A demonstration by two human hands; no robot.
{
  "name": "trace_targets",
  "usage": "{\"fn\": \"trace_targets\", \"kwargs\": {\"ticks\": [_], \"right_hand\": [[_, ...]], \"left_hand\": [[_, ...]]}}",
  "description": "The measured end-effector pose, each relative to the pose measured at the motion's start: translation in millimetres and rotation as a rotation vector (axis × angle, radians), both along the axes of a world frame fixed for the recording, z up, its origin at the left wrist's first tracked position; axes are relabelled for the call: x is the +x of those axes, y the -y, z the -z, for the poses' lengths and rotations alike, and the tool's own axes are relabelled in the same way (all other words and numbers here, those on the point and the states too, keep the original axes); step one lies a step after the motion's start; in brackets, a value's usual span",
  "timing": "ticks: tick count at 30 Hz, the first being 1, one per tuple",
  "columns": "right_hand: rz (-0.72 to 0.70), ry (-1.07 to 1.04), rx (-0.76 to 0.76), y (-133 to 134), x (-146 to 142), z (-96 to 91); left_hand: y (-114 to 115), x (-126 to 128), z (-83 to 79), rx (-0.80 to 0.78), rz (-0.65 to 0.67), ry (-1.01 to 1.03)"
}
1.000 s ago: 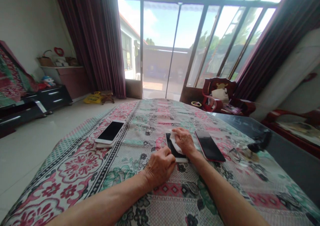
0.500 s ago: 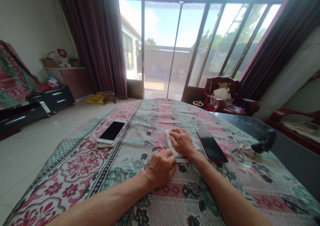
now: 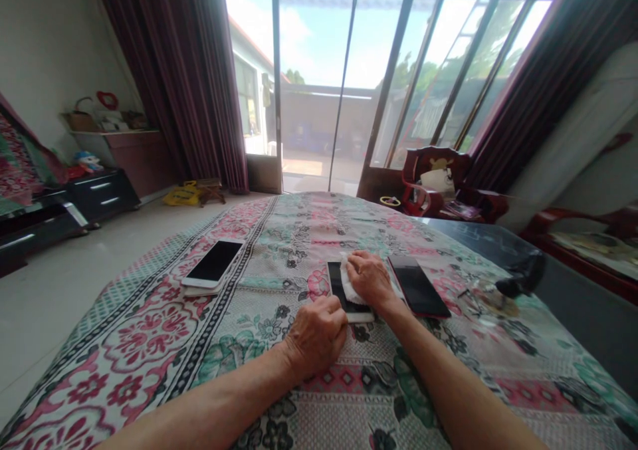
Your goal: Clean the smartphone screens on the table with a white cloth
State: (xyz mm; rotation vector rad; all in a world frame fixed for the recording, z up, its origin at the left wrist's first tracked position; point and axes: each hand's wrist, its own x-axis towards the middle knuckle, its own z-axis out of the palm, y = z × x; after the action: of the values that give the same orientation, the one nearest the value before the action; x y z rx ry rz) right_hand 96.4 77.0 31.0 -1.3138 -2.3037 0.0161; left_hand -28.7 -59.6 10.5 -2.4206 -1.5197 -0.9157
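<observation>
A white-framed phone with a dark screen (image 3: 335,279) lies on the patterned tablecloth between my hands. My left hand (image 3: 318,337) is closed, its curled fingers gripping the phone's near left edge. Under my right hand (image 3: 371,278), a folded white cloth (image 3: 349,288) is pressed onto the right part of the screen, the fingers bent over it. To the right, close by, lies a dark phone with a reddish edge (image 3: 419,288). Farther left, a white phone (image 3: 213,264) rests screen up on another pale, flat item, mostly hidden beneath it.
The patterned tablecloth (image 3: 239,370) covers the table. At its right are a clear object with a black part (image 3: 521,274) and a dark glossy surface (image 3: 473,240). A red wooden chair (image 3: 433,177) stands beyond, before tall windows. A yellow bag (image 3: 183,194) lies on the floor.
My right hand has shifted the cloth to the right across the phone, uncovering the left part of its dark screen. My left hand stays at the phone's edge. The view has turned slightly.
</observation>
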Motion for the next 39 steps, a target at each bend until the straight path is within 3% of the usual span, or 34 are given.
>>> {"fn": "trace_targets", "kwargs": {"ticks": [8,12,19,21,25,27,30,36,39], "right_hand": [[-0.355,0.041,0.029,24.5,-15.5,-1.4],[-0.301,0.035,0.025,18.1,-11.9,-0.4],[-0.04,0.018,0.039,4.2,6.0,0.8],[-0.093,0.005,0.057,9.2,3.9,0.5],[-0.347,-0.009,0.057,22.9,-7.1,0.8],[-0.391,-0.014,0.049,25.9,-9.9,0.8],[-0.315,-0.003,0.045,23.0,-6.0,-0.9],[0.026,0.095,0.044,14.2,7.3,-7.3],[-0.049,0.101,0.074,20.4,1.4,-7.3]], "left_hand": [[-2.0,-0.1,4.5,0.031,0.005,0.013],[-1.2,-0.9,3.3,0.024,0.017,0.006],[1.0,-0.5,-1.4,-0.003,0.02,-0.004],[0.6,-0.2,-0.5,0.002,0.021,-0.006],[-0.6,-0.2,2.1,0.029,0.021,-0.015],[-0.8,-0.3,2.3,0.037,0.032,-0.012],[-0.5,-0.6,1.5,0.035,0.051,-0.004],[-0.5,-1.5,1.3,0.019,0.035,-0.025],[-0.9,-1.6,2.6,0.027,0.039,-0.026]]}}
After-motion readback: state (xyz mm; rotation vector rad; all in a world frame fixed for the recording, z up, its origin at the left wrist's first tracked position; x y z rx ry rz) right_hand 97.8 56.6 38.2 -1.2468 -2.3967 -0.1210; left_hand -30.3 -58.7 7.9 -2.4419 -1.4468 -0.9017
